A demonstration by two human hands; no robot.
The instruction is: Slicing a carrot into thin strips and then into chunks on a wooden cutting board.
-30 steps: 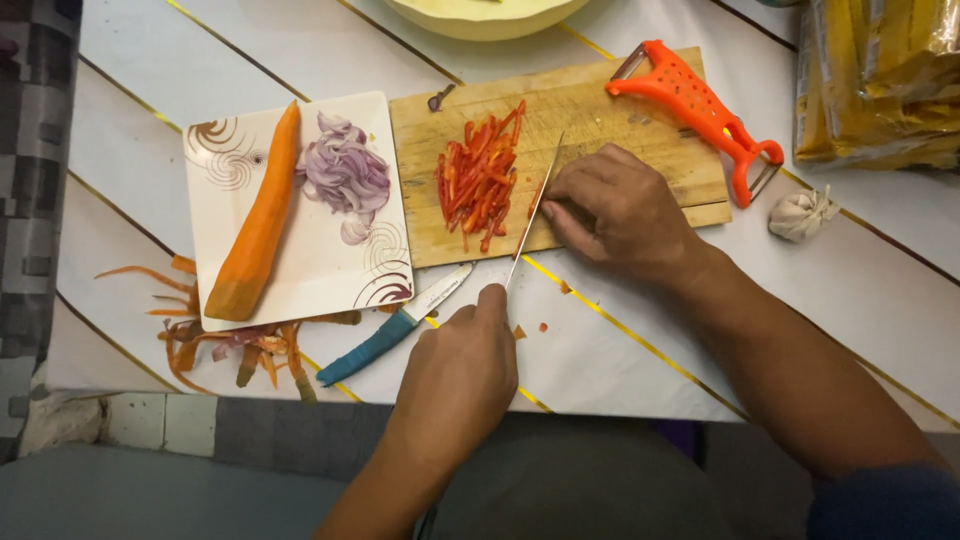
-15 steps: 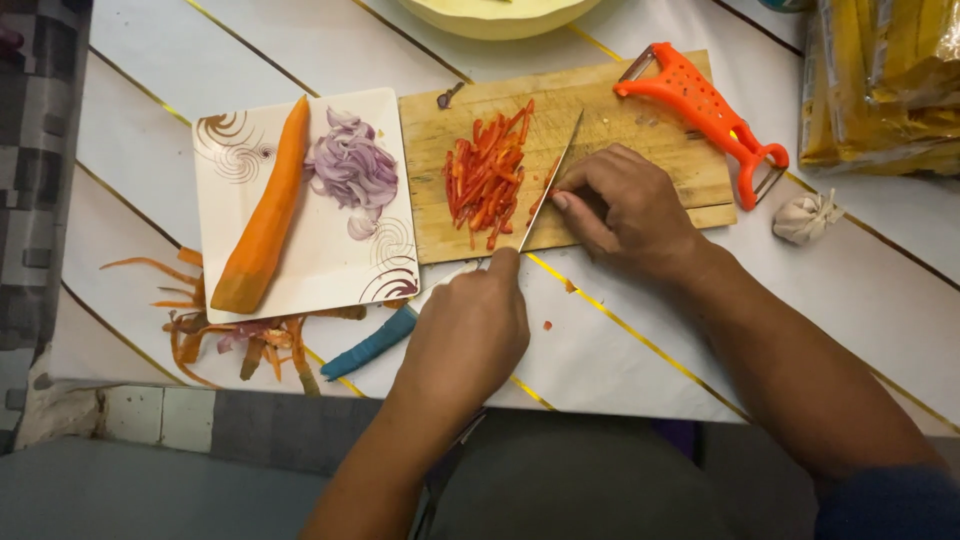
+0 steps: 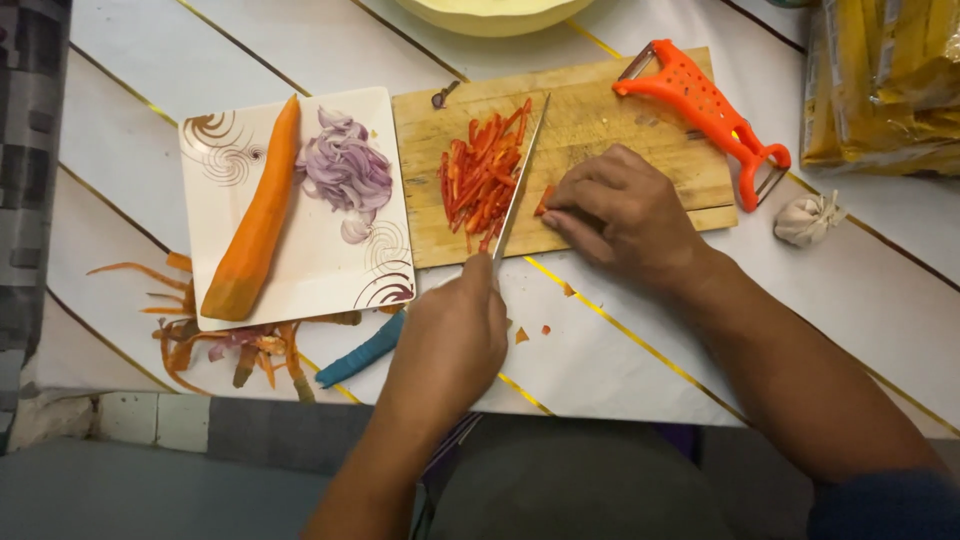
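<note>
My left hand (image 3: 450,335) grips a knife (image 3: 520,170); its thin blade lies across the wooden cutting board (image 3: 600,120), just right of a pile of red pepper strips (image 3: 480,180). My right hand (image 3: 625,215) rests on the board with its fingertips pressing a small red pepper piece (image 3: 545,200) beside the blade. A blue-handled knife (image 3: 360,350) lies on the table, partly hidden under my left hand.
A white square plate (image 3: 300,270) left of the board holds a peeled carrot (image 3: 255,220) and sliced purple onion (image 3: 345,175). Carrot peelings (image 3: 200,340) lie below it. An orange peeler (image 3: 705,105), a garlic bulb (image 3: 808,218), yellow packets (image 3: 885,80) and a pale bowl (image 3: 490,12) are nearby.
My left hand has moved forward with the knife, bringing the blade further onto the board beside the pepper strips. My right hand has stayed on the pepper piece.
</note>
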